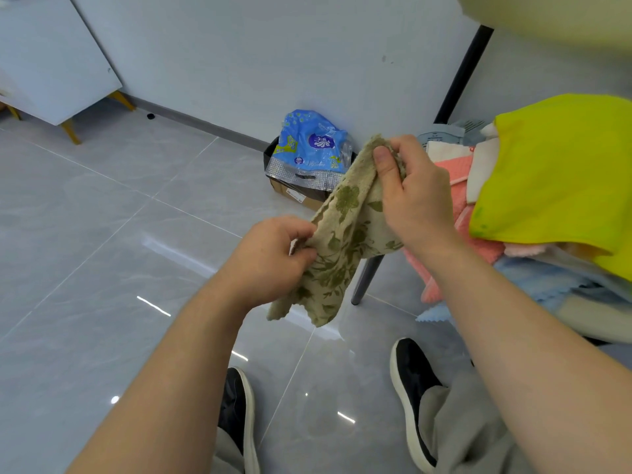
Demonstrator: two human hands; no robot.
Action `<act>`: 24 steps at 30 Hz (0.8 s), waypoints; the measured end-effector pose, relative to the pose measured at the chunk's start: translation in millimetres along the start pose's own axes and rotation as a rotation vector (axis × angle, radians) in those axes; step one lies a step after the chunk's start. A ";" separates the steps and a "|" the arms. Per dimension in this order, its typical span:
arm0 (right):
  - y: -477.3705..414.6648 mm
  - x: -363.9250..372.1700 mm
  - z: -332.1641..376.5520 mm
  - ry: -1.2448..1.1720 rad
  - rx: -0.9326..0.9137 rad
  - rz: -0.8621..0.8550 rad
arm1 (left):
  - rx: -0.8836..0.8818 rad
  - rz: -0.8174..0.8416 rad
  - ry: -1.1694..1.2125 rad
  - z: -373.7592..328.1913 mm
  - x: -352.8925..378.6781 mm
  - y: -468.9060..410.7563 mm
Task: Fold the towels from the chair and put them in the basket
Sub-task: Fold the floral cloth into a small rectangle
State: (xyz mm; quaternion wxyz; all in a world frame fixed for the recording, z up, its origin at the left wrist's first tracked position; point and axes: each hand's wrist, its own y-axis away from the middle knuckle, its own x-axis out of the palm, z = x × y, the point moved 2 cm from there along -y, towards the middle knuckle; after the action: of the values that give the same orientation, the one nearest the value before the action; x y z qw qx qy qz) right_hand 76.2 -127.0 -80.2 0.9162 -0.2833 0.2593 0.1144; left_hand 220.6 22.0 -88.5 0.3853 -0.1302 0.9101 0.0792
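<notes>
Both hands up in front of the body, over grey floor tiles [102, 234]; a beige towel [337, 248] with an olive flower print hangs between them. Right hand [415, 196] higher – thumb flat on the near face of the top corner, fingers curled behind, a firm pinch. Left hand [273, 258] lower – fingers curled in, pinching the left edge; the lower part of the cloth hangs free below it. To the right, a pile of towels [485, 206] – pink, white, pale blue – with a bright yellow one [561, 172] on top; what they lie on is mostly hidden. Behind the held towel, against the wall, a blue plastic pack [313, 145] in a cardboard box [290, 191]. Black shoes [413, 381] below.
</notes>
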 end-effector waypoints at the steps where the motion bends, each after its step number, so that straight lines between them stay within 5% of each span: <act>1: -2.2 -2.6 -1.5 -0.001 0.011 -0.015 | 0.013 -0.006 -0.003 -0.8 0.2 -0.3; 9: -12.2 -14.5 -12.4 -0.016 0.063 -0.074 | 0.077 0.035 -0.036 -3.4 0.8 0.5; 15: -19.1 -21.1 -22.4 -0.024 0.135 -0.153 | -0.096 0.139 -0.079 7.3 -3.4 4.5; 24: -23.9 -27.4 -34.6 -0.021 0.212 -0.205 | -0.185 -0.075 0.123 25.5 -39.7 12.2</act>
State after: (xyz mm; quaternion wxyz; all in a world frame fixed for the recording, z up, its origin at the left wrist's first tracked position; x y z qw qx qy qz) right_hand 47.5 -168.2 -78.9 0.9505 -0.2088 0.2300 -0.0049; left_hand 260.9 46.8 -76.9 0.3177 -0.2036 0.9154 0.1404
